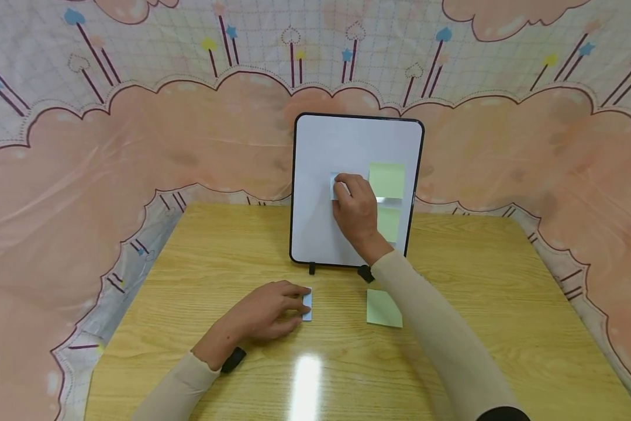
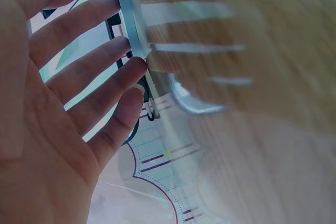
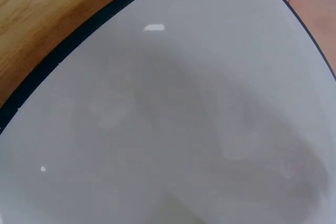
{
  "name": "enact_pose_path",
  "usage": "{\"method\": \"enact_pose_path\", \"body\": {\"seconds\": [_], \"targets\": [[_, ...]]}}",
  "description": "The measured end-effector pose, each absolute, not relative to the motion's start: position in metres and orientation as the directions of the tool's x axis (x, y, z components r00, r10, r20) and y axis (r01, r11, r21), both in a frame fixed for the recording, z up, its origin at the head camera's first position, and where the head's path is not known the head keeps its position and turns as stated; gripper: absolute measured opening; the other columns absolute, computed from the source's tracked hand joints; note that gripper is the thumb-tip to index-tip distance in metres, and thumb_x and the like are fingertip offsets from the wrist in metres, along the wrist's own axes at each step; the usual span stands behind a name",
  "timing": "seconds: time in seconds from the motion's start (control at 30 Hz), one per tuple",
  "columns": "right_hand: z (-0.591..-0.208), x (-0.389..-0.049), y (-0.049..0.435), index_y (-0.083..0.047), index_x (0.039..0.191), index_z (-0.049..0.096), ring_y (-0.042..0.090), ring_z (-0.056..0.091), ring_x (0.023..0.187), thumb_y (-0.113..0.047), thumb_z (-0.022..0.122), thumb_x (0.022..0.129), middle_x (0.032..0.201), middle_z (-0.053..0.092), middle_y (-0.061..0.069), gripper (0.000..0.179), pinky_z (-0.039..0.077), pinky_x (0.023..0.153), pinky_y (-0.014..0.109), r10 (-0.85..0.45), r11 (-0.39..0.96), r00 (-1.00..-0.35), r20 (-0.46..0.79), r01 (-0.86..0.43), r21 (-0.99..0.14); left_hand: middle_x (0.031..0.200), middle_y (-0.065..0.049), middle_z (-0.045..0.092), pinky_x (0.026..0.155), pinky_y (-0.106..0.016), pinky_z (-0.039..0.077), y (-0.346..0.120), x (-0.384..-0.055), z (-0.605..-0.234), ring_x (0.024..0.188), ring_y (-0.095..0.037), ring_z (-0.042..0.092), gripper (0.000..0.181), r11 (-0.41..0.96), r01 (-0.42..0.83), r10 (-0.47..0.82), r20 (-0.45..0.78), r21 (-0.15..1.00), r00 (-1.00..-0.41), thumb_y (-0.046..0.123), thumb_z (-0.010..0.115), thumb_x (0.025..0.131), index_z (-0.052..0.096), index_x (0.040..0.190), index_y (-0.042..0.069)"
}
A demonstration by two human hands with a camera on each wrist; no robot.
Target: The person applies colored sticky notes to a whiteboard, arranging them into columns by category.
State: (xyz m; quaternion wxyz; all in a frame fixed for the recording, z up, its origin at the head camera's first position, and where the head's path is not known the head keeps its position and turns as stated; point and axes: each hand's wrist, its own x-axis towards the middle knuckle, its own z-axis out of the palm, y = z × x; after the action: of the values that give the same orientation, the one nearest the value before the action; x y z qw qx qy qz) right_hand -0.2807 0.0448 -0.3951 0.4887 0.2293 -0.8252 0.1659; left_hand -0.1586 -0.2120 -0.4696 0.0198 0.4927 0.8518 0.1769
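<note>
A small whiteboard with a black frame stands upright on the table. My right hand is at its middle, with bent fingers and thumb holding a light-blue sticky note against the surface; the hand covers much of that note. Lower left, my left hand lies over the table with extended fingers. Its fingertips touch a narrow light-blue pad. In the left wrist view the spread fingers reach the pad's edge. The right wrist view holds only whiteboard, frame and a shadow, no fingers.
Two pale green sticky notes, an upper one and a lower one, are stuck on the board's right side. Another green note lies on the wooden table beside the right forearm. A patterned cloth hangs behind.
</note>
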Motion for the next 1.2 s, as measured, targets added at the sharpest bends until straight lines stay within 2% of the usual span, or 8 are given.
{"method": "enact_pose_path", "body": {"seconds": [0.4, 1.2], "targets": [[-0.389, -0.289, 0.045, 0.002, 0.089, 0.069, 0.034, 0.069, 0.102, 0.02, 0.059, 0.081, 0.107, 0.071, 0.016, 0.022, 0.059, 0.086, 0.043, -0.217, 0.857, -0.398, 0.891, -0.516, -0.022, 0.147, -0.007, 0.063, 0.11, -0.046, 0.051, -0.214, -0.16, -0.469, 0.134, -0.024, 0.06, 0.024, 0.433, 0.834, 0.851, 0.148, 0.341, -0.503, 0.023, 0.068, 0.103, 0.081, 0.123, 0.02], [-0.382, -0.299, 0.044, 0.003, 0.084, 0.067, 0.034, 0.069, 0.099, 0.017, 0.056, 0.091, 0.105, 0.073, 0.015, 0.019, 0.058, 0.089, 0.043, -0.201, 0.866, -0.429, 0.881, -0.499, -0.046, 0.149, -0.005, 0.063, 0.113, -0.044, 0.049, -0.216, -0.162, -0.462, 0.137, -0.023, 0.059, 0.025, 0.447, 0.821, 0.854, 0.105, 0.354, -0.51, 0.026, 0.067, 0.104, 0.08, 0.125, 0.02]]}}
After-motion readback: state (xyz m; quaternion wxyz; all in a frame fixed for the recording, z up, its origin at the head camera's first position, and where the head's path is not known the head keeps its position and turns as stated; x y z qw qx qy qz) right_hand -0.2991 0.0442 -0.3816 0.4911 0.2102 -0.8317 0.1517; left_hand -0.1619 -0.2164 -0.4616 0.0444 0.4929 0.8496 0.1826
